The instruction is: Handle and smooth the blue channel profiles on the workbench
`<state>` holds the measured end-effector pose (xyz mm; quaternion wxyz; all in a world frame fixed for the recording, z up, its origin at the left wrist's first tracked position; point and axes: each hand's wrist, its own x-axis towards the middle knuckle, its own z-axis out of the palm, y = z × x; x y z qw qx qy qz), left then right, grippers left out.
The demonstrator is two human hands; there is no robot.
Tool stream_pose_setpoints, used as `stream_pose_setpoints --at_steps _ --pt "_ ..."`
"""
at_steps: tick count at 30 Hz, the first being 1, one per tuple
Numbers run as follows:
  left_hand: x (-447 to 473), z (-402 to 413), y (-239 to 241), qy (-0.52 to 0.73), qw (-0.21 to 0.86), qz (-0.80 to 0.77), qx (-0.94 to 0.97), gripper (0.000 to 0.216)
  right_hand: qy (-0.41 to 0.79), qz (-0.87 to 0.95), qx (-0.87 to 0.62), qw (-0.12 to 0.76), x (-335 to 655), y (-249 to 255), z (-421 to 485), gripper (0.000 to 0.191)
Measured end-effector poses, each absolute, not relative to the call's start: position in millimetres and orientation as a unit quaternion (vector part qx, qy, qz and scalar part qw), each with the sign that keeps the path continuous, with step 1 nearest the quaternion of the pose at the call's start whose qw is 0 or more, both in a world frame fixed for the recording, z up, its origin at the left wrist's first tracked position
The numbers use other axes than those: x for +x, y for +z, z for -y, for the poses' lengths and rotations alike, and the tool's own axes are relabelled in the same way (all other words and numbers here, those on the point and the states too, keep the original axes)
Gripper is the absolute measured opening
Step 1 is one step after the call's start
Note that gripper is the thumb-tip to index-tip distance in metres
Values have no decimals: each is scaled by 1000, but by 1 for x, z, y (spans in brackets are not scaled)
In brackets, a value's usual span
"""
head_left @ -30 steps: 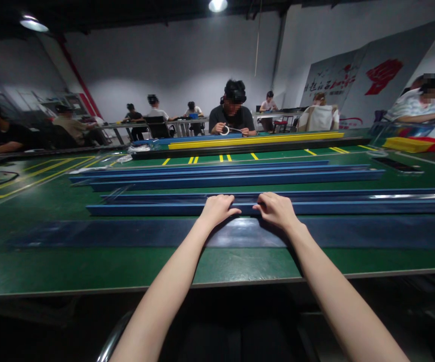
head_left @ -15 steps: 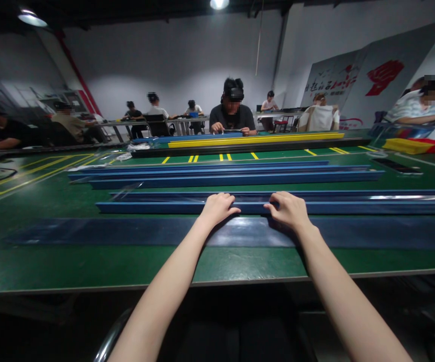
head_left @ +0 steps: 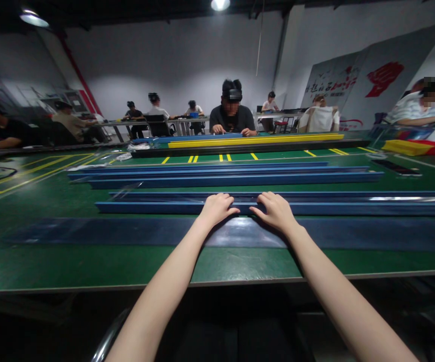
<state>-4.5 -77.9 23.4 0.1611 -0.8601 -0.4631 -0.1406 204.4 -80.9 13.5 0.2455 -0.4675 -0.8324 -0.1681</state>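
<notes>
A long blue rail lies across the green table in front of me, with a second blue rail just behind it. My left hand and my right hand rest side by side on the near rail, fingers curled over its top edge. Between the rail and me lies a flat dark blue strip. Both forearms reach over the table's front edge.
More blue rails lie in a group farther back. A yellow rail and a black one lie in front of a person seated opposite. Other people sit at tables left, right and behind. Yellow and red parts lie far right.
The near blue rail slid a little to the right. My right hand went right along it, then came back close to my left hand. The person opposite put a white ring down.
</notes>
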Motion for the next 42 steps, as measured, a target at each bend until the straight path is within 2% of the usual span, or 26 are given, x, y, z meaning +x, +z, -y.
stream_pose_setpoints --at_steps 7,22,34,42 --pt "-5 79 25 -139 158 466 -859 31 -105 822 -493 265 212 17 77 29" --pt "-6 80 26 -144 143 467 -861 32 -113 795 -540 252 223 21 84 27" --pt "-4 79 25 -144 143 458 -866 31 -123 807 -523 245 217 18 85 28" --pt "-4 79 26 -151 128 457 -867 30 -96 828 -521 182 197 16 85 34"
